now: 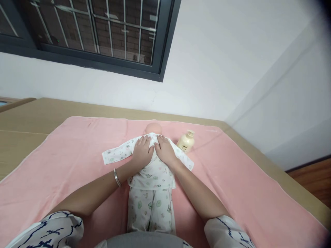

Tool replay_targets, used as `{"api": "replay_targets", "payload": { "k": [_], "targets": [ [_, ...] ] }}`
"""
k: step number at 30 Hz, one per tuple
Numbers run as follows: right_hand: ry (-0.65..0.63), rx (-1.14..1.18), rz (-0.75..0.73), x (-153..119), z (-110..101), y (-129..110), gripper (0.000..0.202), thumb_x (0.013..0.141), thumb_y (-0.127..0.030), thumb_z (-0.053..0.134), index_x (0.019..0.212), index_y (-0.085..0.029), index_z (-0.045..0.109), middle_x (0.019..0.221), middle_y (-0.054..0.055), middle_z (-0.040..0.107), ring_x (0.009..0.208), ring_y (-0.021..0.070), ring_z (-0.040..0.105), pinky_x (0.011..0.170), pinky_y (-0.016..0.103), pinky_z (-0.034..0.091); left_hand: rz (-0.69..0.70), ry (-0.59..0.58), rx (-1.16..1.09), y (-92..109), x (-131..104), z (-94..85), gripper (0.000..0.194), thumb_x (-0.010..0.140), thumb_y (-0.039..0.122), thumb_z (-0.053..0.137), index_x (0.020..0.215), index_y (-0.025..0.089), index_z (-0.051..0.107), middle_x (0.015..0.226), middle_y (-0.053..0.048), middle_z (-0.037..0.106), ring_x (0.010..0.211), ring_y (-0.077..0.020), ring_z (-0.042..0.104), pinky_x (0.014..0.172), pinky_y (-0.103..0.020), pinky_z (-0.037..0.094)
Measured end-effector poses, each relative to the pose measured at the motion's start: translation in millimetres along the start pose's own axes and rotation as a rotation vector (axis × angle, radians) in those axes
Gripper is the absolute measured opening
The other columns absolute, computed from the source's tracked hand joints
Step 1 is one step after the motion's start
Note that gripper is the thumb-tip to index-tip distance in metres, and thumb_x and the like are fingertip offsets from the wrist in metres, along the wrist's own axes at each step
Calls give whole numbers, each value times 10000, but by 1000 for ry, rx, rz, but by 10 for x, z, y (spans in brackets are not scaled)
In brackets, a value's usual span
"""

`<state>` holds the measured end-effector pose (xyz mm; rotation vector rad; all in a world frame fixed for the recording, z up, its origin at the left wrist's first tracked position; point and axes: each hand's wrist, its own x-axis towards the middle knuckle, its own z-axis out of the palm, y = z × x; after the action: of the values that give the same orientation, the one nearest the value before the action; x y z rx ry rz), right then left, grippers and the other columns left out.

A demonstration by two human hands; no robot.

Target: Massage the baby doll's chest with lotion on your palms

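A doll in a white printed top [155, 177] and matching trousers [139, 208] lies on a pink cloth [77, 148]. Its round, pinkish head [153, 128] shows above the collar. My left hand [142, 151] lies flat on the left side of the doll's chest, fingers stretched out. On the right side of the chest rests my right hand [164, 150], also flat, the two thumbs close together. The sleeves spread out to both sides. A cream pump bottle [186, 142] stands or leans beside the right sleeve; which one I cannot tell.
The cloth covers a tan surface [59, 108] that meets a white wall [201, 69]. A dark-framed window [161, 51] with bars is above at the left. Brown wood [314, 179] shows at the right edge.
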<state>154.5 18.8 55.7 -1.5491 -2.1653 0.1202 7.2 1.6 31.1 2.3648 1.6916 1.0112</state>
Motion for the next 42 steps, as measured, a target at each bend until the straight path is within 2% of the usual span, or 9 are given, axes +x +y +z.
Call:
{"api": "replay_targets", "payload": {
  "k": [6,12,15,21,25,30,33,38,42],
  "targets": [
    [-56,42,-42,39,-100,58,470,973,-323,382,1375,-98,473,1425,146,470,1359,234,376,1140,384,269,62,-5,19,35,-87,-12,493,933,283,360,1378,82,426,1469,-179,407,1417,-321,282,1141,-510,305],
    [-64,-111,94,-119,-52,-255,488,990,-244,296,1413,-24,398,1445,221,413,1380,302,328,1135,478,238,-22,-78,-1,-164,141,-31,497,963,379,324,1349,99,465,1428,-175,463,1366,-306,377,1127,-499,322],
    [-77,-122,90,-189,-69,-367,498,987,-244,299,1411,-1,397,1442,231,412,1388,305,312,1138,454,243,-42,-87,31,-168,158,-40,498,968,365,316,1361,90,450,1428,-187,459,1369,-305,374,1128,-493,319],
    [-95,-1,52,-51,-143,-138,463,980,-281,347,1375,-77,476,1428,159,463,1366,249,367,1139,381,269,59,-33,93,56,-54,-31,474,949,255,316,1362,60,440,1441,-204,435,1398,-322,328,1133,-502,312],
    [-86,-10,91,20,-132,-44,509,980,-323,358,1394,-38,439,1447,182,431,1371,256,362,1140,390,268,115,-49,58,78,-54,-50,480,949,248,314,1366,50,442,1460,-204,414,1413,-310,307,1155,-476,293],
    [-88,-116,47,-176,-116,-319,499,974,-239,314,1397,2,427,1437,206,433,1383,281,339,1153,400,245,-1,-143,-18,-108,147,-88,495,964,329,326,1375,77,442,1466,-181,419,1410,-297,317,1152,-481,293],
    [-109,-121,-2,-247,-138,-409,493,955,-220,344,1394,-21,445,1458,191,412,1404,290,299,1155,407,244,-27,-116,-10,-146,169,-70,478,966,303,304,1361,80,455,1452,-178,439,1401,-287,337,1148,-489,297],
    [-105,-12,23,-59,-163,-153,483,971,-262,332,1395,-62,448,1468,158,410,1391,241,330,1150,387,263,65,-3,51,35,-45,-18,470,946,268,325,1358,82,454,1451,-186,432,1400,-313,330,1132,-504,321],
    [-84,-43,63,22,-113,-48,501,976,-256,310,1411,-30,412,1466,182,402,1390,250,328,1155,407,241,128,-28,64,129,-108,-50,472,926,222,335,1341,51,481,1450,-201,430,1413,-327,300,1150,-505,291]
  ]
}}
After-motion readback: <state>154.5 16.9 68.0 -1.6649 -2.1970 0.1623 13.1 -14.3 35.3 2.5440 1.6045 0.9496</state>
